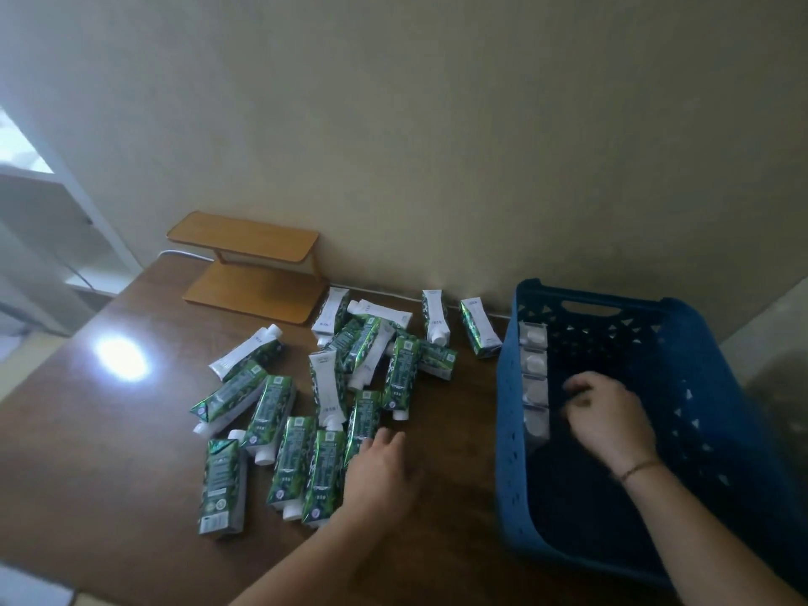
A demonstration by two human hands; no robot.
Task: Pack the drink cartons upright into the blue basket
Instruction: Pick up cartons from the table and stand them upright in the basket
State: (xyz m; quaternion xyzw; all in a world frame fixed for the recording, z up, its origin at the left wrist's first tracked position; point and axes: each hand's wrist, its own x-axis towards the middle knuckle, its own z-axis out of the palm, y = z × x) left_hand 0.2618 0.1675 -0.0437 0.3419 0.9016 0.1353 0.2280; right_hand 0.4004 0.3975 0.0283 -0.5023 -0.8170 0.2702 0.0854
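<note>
left hand (pixel 379 468) lay flat, fingers straight, touching loose cartons (pixel 325 472). right hand (pixel 605 413) reached into basket (pixel 507 413), fingers curled; grip unclear.

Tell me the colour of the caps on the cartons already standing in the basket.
White, seen from above on the packed cartons in the head view.

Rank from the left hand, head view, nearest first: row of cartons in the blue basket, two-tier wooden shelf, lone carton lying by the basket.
1. Lone green-and-white drink carton, right, beside basket.
2. Row of upright cartons along blue plastic basket's left wall. Close to 1.
3. Two-tier wooden shelf, far left by wall.

Left hand.
</note>
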